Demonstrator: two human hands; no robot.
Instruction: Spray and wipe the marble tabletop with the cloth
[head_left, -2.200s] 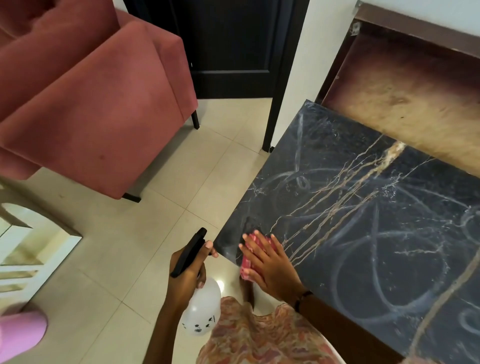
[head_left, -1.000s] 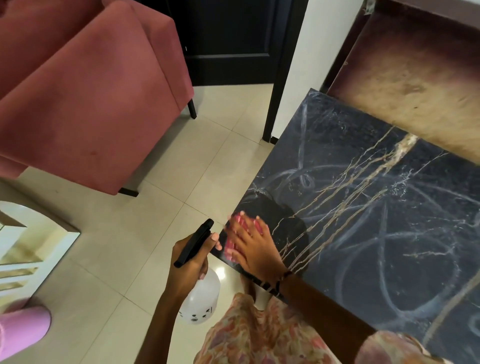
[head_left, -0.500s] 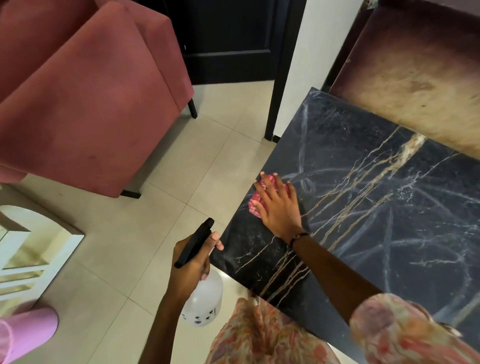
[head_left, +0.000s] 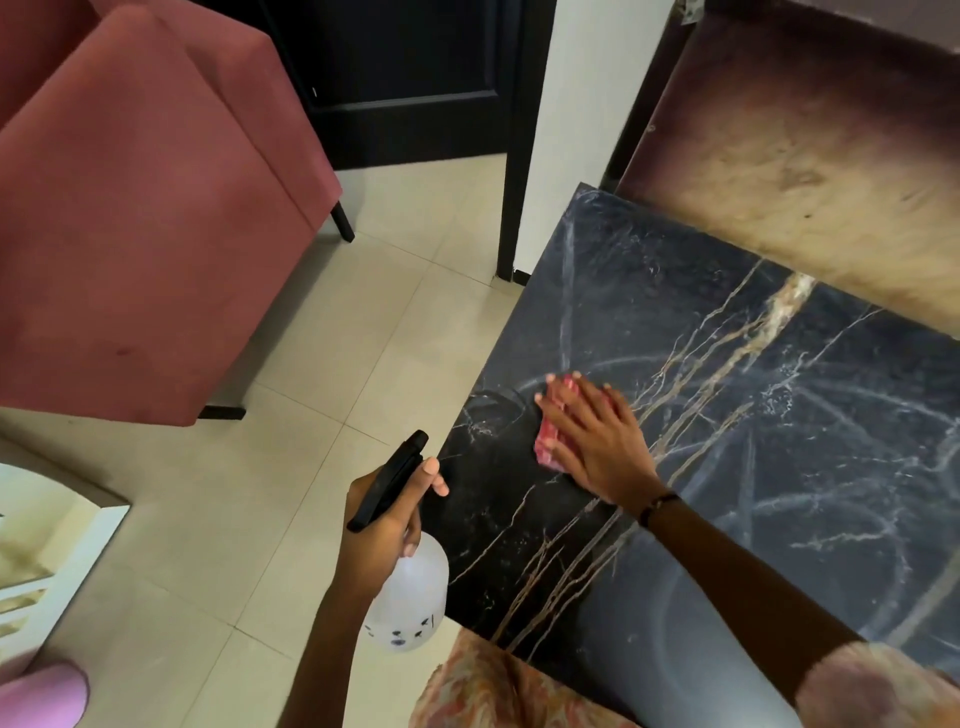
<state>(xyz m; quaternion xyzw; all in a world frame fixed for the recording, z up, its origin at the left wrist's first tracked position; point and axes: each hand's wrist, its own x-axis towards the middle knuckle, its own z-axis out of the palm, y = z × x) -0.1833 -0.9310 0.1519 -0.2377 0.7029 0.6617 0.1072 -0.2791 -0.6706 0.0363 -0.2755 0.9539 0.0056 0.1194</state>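
Note:
The black marble tabletop (head_left: 753, 467) with gold veins fills the right side, streaked with pale wet smears. My right hand (head_left: 597, 441) lies flat with straight fingers on a pink cloth (head_left: 548, 441), pressing it onto the marble near the left edge. My left hand (head_left: 379, 525) grips the neck of a white spray bottle (head_left: 410, 597) with a black trigger head (head_left: 387, 488), held off the table's left front corner above the floor.
A red armchair (head_left: 145, 234) stands to the left on the beige tiled floor (head_left: 322, 415). A dark door (head_left: 405, 78) is behind it. A brown wooden surface (head_left: 810, 156) borders the table's far side. White furniture (head_left: 47, 561) sits at the lower left.
My right hand has swept the cloth from the table's near corner up along the left edge, then slightly inward onto the marble. The left hand and bottle have barely moved.

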